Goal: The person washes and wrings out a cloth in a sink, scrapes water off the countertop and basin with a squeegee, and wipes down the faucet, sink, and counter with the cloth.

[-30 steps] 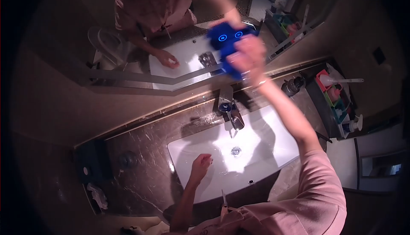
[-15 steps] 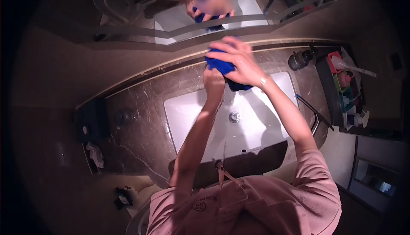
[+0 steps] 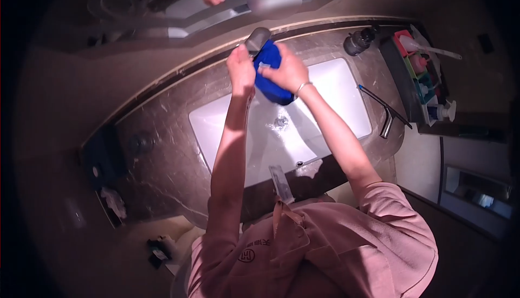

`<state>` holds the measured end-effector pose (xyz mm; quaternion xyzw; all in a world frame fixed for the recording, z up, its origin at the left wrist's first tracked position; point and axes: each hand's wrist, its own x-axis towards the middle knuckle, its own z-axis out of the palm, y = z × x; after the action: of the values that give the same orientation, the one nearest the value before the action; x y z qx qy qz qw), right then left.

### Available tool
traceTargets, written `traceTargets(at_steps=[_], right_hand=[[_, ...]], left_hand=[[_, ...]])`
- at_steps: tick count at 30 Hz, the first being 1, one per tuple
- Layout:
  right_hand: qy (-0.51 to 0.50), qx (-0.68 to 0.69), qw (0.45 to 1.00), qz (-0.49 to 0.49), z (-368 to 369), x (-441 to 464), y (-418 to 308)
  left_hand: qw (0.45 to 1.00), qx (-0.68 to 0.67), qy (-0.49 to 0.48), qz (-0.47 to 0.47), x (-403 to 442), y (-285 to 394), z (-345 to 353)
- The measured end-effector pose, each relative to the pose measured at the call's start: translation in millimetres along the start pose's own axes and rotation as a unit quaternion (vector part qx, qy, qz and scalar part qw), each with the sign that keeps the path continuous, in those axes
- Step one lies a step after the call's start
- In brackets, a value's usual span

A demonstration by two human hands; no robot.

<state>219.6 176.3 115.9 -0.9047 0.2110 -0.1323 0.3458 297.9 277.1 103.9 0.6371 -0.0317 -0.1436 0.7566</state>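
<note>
A blue cloth (image 3: 272, 85) with a small white label drapes over the back of the white sink (image 3: 346, 92). My right hand (image 3: 292, 69) grips it, thumb on top near the label. A dark grey rounded faucet part (image 3: 259, 39) shows above the cloth, and the rest of the faucet is covered. Close against the faucet's left side is my left hand (image 3: 241, 70). Its fingers are curled together by the cloth's left edge, and what they hold is hidden.
Behind the counter (image 3: 162, 179) runs a mirror (image 3: 206, 24). A dark bottle (image 3: 358, 41) stands back right, near an organizer (image 3: 403, 89) of pump bottles. A squeegee-like tool (image 3: 387, 108) lies right of the sink. A blue box (image 3: 105, 154) and crumpled tissue (image 3: 114, 203) are at left.
The grey faucet part has come into sight above the cloth. My right hand has turned and slid down the cloth's right side, while my left hand has shifted beside the faucet. The view has also shifted.
</note>
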Motion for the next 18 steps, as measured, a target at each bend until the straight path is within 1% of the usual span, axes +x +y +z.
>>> traceTargets(at_steps=[1,2,3,4,5,6,7,8,9,10,12,14,15,16,17,18], right_hand=[[0.011,0.061,0.998,0.020,1.8,7.2,13.2],[0.016,0.125,0.991,0.037,1.7,11.6,25.4],[-0.003,0.166,0.984,0.068,-13.5,10.0,20.8],[-0.014,0.174,0.976,0.130,-4.9,17.1,56.4],[0.037,0.151,0.980,0.125,-1.9,17.6,83.9],[0.128,0.101,0.983,0.084,9.3,19.1,128.9],[0.187,0.078,0.977,0.063,6.0,11.4,129.8],[0.236,0.040,0.970,0.046,25.9,19.2,175.3],[0.232,-0.023,0.972,0.010,39.3,22.1,167.0],[0.227,-0.087,0.970,-0.021,52.2,17.3,155.8],[0.224,-0.158,0.961,0.028,87.1,-0.1,93.9],[0.183,-0.110,0.976,-0.042,148.1,-2.8,83.2],[0.129,0.020,0.991,0.022,149.6,-12.6,35.1],[0.148,-0.174,0.973,0.023,161.7,-15.4,3.1],[0.087,-0.232,0.969,0.000,157.2,-23.9,-38.8],[0.065,-0.250,0.965,-0.033,170.0,-25.5,-60.6]], left_hand=[[1.000,0.008,-0.001,0.008,-4.2,-0.2,-7.0],[0.997,0.046,-0.058,-0.018,-8.8,5.8,-18.7],[0.990,0.108,-0.087,-0.012,-14.8,5.9,-29.9],[0.987,0.076,-0.127,0.056,-26.3,3.7,-39.8],[0.979,0.077,-0.142,0.123,-41.1,-2.4,-54.0],[0.988,0.082,-0.128,0.020,-59.0,-6.8,-69.6],[0.961,0.226,-0.136,0.080,-71.2,-13.7,-91.6],[0.970,0.213,-0.113,0.033,-85.9,-30.9,-112.7],[0.971,0.196,-0.107,0.088,-101.8,-35.8,-136.0],[0.970,0.222,-0.063,0.071,-109.3,-49.9,-156.6],[0.961,0.272,0.015,0.036,-122.1,-80.3,-192.2],[0.946,0.320,0.040,0.042,-128.6,-88.9,-227.2],[0.943,0.329,0.049,0.025,-133.3,-82.6,-238.9],[0.940,0.338,0.056,0.010,-133.8,-68.9,-245.2],[0.937,0.345,0.060,-0.005,-136.2,-63.6,-251.1],[0.934,0.353,0.059,0.006,-138.4,-67.6,-261.5]])
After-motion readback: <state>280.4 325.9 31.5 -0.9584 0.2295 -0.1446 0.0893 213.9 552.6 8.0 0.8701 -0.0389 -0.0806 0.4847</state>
